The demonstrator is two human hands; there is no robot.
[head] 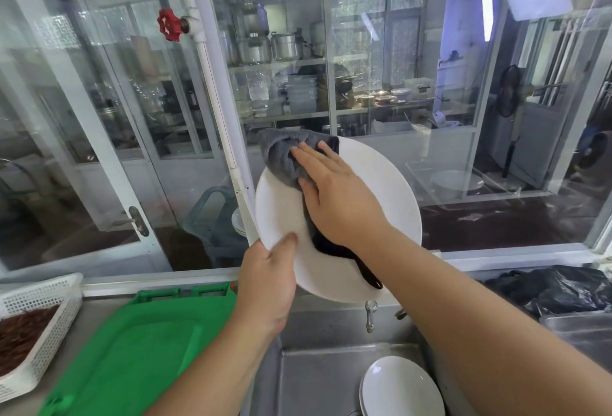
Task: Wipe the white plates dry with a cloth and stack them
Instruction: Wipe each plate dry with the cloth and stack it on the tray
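Observation:
I hold a large white plate (384, 203) tilted up in front of the window, above the sink. My left hand (268, 283) grips its lower left rim, thumb on the face. My right hand (337, 197) lies flat with straight fingers on a grey cloth (281, 157), pressing it against the plate's upper left part. A dark end of the cloth hangs down below my right wrist. More white plates (400, 386) lie stacked in the steel sink (318, 379) below.
A green plastic tray (132, 349) lies on the counter to the left, beside a white mesh basket (43, 326) with dark red contents. A black plastic bag (556, 289) sits at the right. A tap (371, 314) hangs below the plate. Glass windows stand behind.

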